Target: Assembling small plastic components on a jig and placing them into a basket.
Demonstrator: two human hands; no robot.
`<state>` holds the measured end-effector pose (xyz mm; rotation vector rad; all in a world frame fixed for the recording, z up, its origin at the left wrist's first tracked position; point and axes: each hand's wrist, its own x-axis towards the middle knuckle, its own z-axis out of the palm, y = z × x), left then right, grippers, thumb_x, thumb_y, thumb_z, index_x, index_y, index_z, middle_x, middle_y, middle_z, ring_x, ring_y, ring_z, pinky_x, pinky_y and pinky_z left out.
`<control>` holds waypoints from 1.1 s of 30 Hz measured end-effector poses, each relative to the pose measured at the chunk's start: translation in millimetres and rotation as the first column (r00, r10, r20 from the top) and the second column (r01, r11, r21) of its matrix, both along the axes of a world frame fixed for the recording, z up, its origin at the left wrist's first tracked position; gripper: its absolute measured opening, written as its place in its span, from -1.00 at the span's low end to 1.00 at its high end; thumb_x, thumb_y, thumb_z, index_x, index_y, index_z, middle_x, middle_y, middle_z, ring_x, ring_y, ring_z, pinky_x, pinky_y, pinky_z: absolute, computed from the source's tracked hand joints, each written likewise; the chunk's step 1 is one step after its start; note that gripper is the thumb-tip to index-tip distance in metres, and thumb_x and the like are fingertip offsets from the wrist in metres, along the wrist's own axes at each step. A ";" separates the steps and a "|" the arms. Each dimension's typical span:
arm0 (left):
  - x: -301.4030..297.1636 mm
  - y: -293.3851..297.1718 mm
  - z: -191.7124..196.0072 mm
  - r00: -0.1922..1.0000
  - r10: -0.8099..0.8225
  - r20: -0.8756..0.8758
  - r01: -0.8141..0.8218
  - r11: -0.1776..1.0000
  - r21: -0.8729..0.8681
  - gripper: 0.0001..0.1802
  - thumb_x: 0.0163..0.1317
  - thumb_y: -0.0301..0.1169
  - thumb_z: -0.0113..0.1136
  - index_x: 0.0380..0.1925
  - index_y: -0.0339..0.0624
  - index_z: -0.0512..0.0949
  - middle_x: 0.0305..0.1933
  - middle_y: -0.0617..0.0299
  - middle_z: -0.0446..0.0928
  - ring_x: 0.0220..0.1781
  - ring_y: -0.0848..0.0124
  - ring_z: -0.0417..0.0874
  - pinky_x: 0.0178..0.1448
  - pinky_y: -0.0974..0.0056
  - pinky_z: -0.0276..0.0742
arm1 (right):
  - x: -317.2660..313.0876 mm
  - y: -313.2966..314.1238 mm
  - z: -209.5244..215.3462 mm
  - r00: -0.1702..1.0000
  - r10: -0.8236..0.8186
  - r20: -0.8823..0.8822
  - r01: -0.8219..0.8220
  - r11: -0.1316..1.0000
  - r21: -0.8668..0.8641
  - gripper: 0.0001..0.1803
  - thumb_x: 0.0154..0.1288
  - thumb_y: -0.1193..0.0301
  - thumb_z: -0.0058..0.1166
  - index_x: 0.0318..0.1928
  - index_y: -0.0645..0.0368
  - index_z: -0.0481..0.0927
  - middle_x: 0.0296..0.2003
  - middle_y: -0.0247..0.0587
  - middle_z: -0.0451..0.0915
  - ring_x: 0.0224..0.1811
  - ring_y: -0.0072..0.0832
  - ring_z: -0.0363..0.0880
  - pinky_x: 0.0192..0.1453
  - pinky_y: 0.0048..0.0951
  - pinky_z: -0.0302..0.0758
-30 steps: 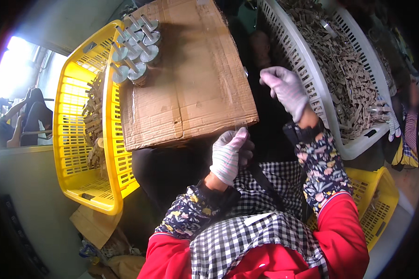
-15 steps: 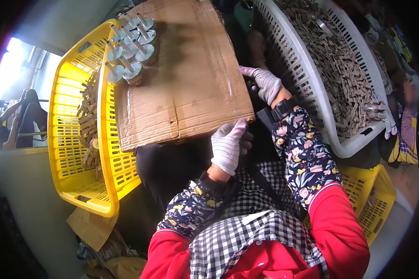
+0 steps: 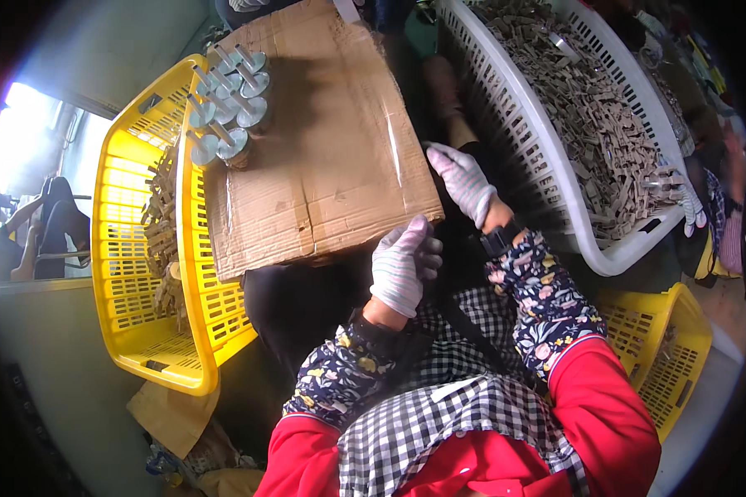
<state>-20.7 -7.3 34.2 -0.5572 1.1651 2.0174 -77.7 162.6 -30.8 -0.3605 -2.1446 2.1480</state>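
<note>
A worn brown cardboard sheet (image 3: pixel 348 124) lies before me. Near its right front corner is my left hand (image 3: pixel 402 269), in a striped white glove, fingers curled and thumb against the front edge; anything inside the curl is hidden. My right hand (image 3: pixel 466 184), gloved alike, is closed beside the right edge, with its fingertips at the cardboard and their undersides out of sight. On the sheet's far left part stand several round metal discs with upright rods (image 3: pixel 228 99), grouped closely, some on brownish stacks.
At the left stands a yellow slotted basket (image 3: pixel 203 248) with brown pieces inside. A white basket (image 3: pixel 547 149) full of small grey-brown pieces stands at the right, another person's gloved hand (image 3: pixel 692 207) at its side. Another yellow basket (image 3: pixel 659 356) is at the lower right.
My right hand has slid toward me along the cardboard's right edge. My left hand has shifted slightly leftward, still by the corner. The view has tilted a little.
</note>
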 end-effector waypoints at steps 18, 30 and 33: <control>3.8 5.5 -17.1 1.000 -0.011 -0.005 0.011 0.999 -0.052 -0.66 0.14 -0.15 0.24 -0.28 -0.19 0.53 -0.56 0.25 0.49 -0.67 0.51 0.44 -0.62 0.47 0.35 | -49.0 0.9 78.1 0.886 0.404 -0.230 0.177 0.165 0.970 -0.72 0.04 0.51 0.02 -0.19 -0.04 0.60 0.13 -0.23 0.37 0.23 -0.22 0.25 0.28 -0.16 0.18; 1.7 6.9 -16.5 1.000 0.008 0.008 -0.008 1.000 -0.025 -0.68 0.15 -0.16 0.24 -0.33 -0.20 0.49 -0.58 0.22 0.54 -0.72 0.52 0.46 -0.68 0.48 0.35 | -36.1 -14.5 80.8 0.768 0.610 0.193 0.027 -0.332 0.943 -0.63 -0.11 0.34 0.18 -0.17 0.01 0.59 0.19 -0.40 0.34 0.35 -0.34 0.07 0.37 0.17 -0.19; 2.3 7.6 -18.0 1.000 0.015 0.015 -0.015 1.000 -0.022 -0.69 0.15 -0.18 0.23 -0.33 -0.21 0.50 -0.58 0.22 0.54 -0.71 0.52 0.47 -0.68 0.47 0.35 | -20.4 -17.6 74.1 0.777 0.604 0.176 -0.002 -0.277 0.961 -0.66 -0.07 0.35 0.12 -0.17 0.05 0.60 0.17 -0.40 0.37 0.33 -0.34 0.12 0.37 0.16 -0.21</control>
